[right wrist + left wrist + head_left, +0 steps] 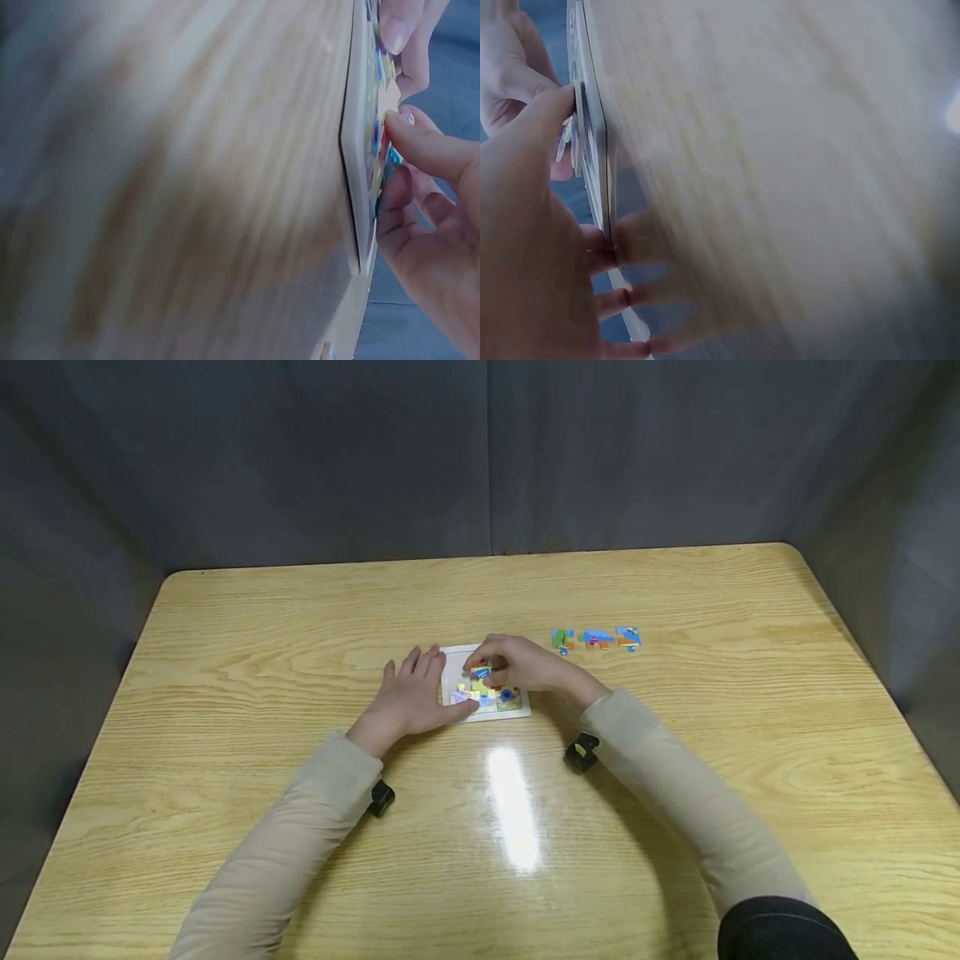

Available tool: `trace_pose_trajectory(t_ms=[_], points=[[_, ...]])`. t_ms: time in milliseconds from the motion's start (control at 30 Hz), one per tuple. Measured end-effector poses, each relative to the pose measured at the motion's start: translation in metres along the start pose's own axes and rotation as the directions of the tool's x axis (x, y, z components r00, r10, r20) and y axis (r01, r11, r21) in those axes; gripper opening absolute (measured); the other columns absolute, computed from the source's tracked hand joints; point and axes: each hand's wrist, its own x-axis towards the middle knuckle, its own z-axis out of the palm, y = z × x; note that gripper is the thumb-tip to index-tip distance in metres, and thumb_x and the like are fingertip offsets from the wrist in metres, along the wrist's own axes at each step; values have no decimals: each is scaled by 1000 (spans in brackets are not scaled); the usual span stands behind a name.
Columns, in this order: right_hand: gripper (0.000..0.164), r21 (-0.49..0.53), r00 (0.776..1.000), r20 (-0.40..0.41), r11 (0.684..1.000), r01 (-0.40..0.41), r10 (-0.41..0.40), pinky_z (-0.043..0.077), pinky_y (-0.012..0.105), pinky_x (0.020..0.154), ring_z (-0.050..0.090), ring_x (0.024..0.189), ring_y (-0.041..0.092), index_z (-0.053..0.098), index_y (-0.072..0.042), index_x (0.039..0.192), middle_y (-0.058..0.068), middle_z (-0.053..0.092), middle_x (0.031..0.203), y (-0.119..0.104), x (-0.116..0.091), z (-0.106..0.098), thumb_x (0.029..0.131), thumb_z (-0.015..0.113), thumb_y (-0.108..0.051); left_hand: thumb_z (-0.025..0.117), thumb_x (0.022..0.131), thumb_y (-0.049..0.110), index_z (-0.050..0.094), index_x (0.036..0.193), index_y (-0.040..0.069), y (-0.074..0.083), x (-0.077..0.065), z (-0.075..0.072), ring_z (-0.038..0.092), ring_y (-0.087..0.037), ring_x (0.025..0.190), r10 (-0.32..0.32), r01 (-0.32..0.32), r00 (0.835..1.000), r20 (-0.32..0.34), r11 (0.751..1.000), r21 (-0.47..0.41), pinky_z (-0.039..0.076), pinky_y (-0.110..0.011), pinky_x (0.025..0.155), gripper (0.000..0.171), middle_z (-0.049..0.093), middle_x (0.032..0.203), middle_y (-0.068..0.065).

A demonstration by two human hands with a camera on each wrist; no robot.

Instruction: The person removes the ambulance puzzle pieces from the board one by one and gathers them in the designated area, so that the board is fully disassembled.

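A white puzzle tray point(501, 713) lies flat on the table, its lower part filled with colourful jigsaw pieces point(506, 696). My left hand point(411, 696) spreads over the tray's left side, with the thumb along the front edge. Above the tray, my right hand point(517, 662) pinches a puzzle piece point(481, 672) with blue and yellow on it between thumb and fingers. In the right wrist view the right hand point(431, 184) is low over the tray's rim point(352, 142), and the held piece is partly hidden by the fingers. The left wrist view shows the left fingers point(615, 301) at the tray's edge.
Three loose puzzle pieces point(597, 639) lie in a row on the wooden table point(300, 610), right of and behind the tray. Dark curtains point(375, 460) hang behind the table and at its sides. A light reflection shines on the tabletop in front.
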Motion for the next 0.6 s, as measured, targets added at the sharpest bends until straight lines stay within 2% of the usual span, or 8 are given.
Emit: trace_pose_trajectory(t_ms=[367,600], points=[[31,8,1000,4,1000,-8,8,37,26,70,42,78,18,64,-8,120,6,51,94,-2,1,0,89,64,-2,41,88,70,8,155,7,0,-2,-1,1,-33,150,-1,1,1000,8,1000,-8,5,-62,118,97,4,163,-10],[26,74,997,-35,995,-63,66,40,25,74,46,83,17,58,-8,109,7,56,101,-4,0,0,86,67,1,41,88,70,9,154,7,1,-2,-1,1,-33,150,-4,5,1000,10,1000,-12,3,-61,118,97,4,163,-10]])
